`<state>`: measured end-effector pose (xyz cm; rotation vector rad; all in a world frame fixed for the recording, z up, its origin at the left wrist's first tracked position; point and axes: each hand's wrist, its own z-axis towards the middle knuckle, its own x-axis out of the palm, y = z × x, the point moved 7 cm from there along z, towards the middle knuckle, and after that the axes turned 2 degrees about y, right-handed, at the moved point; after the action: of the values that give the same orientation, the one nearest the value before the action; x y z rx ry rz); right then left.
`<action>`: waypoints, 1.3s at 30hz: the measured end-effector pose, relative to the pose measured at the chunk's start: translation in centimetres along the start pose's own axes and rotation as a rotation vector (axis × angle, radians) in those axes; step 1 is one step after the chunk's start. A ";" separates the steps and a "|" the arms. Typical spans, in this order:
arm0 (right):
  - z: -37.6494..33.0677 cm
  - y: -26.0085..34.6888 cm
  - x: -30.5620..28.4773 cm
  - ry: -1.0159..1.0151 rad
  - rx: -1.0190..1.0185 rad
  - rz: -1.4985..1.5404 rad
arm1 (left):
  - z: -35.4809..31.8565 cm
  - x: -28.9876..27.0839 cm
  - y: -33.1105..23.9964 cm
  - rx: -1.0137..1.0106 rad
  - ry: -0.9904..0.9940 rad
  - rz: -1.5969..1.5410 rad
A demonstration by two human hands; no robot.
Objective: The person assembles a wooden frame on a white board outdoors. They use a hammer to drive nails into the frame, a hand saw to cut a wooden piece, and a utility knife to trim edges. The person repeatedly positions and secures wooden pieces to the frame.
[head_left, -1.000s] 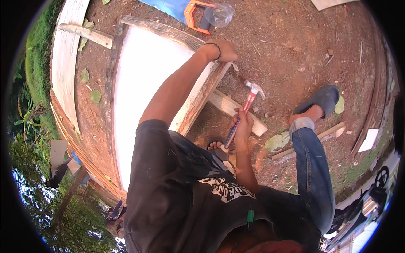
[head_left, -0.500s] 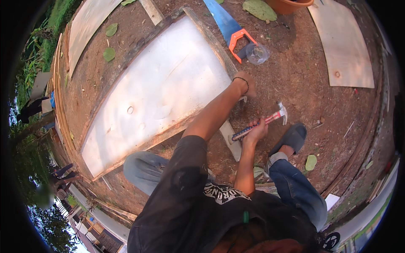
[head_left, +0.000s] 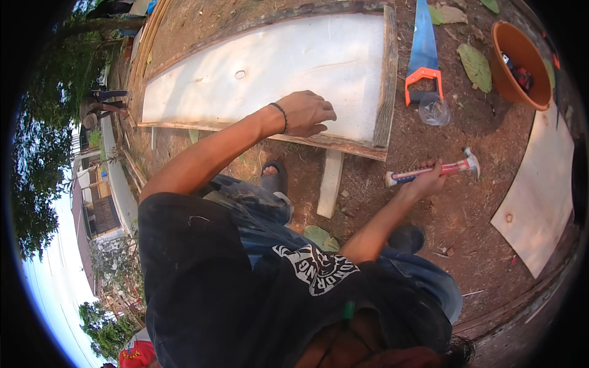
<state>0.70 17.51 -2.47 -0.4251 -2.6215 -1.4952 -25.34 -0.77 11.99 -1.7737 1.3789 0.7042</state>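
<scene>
My right hand (head_left: 428, 179) is wrapped round the handle of a claw hammer (head_left: 457, 167), whose metal head points to the right. My left hand (head_left: 307, 114), with a dark bracelet at the wrist, hovers over or rests on the near part of a white panel (head_left: 245, 73); contact cannot be made out. Its fingers are loosely bent and apart, with nothing visible in them. Weathered wooden strips (head_left: 388, 80) border the panel. A pale board (head_left: 332, 184) sticks out from under its near edge, between my two arms.
Beyond the panel's right end lie a handsaw (head_left: 423, 55) with an orange handle and a clear plastic container (head_left: 434, 110). An orange-brown bucket (head_left: 518, 67) holds small items. A loose plywood sheet (head_left: 534, 190) lies at the right. Another person's red clothing (head_left: 136, 354) shows at the lower left.
My view has turned left. My left hand has moved from the frame's right corner to above the panel's near side. The hammer stays in my right hand.
</scene>
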 end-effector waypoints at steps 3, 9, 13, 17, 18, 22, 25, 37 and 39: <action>-0.4 -3.2 0.9 0.057 0.170 -0.035 | -16.9 -0.1 6.1 -0.627 -0.164 -0.133; 0.3 -5.2 3.4 -0.062 0.086 -0.049 | -45.3 23.6 -1.4 -1.616 -0.335 -0.544; 6.6 -7.8 2.9 0.138 0.286 0.296 | -48.1 53.8 -26.1 -1.691 -0.197 -1.269; 14.5 -3.7 6.4 0.247 0.280 0.493 | -29.9 62.5 -39.1 -1.684 0.051 -1.809; 13.9 -3.3 8.4 0.254 0.283 0.473 | -26.1 62.7 -41.5 -1.685 0.051 -1.915; 9.1 0.0 16.9 0.267 0.213 0.475 | -17.9 61.0 -44.4 -1.830 -0.138 -2.043; 1.2 3.1 23.9 0.328 0.138 0.524 | -16.3 59.0 -44.1 -1.961 -0.244 -1.953; -21.9 2.0 28.4 1.014 0.515 0.467 | -15.5 52.1 -46.0 -2.055 -0.486 -1.686; -22.5 2.0 26.8 1.075 0.581 0.493 | -16.4 51.3 -47.3 -2.120 -0.537 -1.649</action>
<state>-25.63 4.41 16.65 -0.1139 -1.7425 -0.4939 33.26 -36.48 -8.85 -2.4864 -2.0921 1.3320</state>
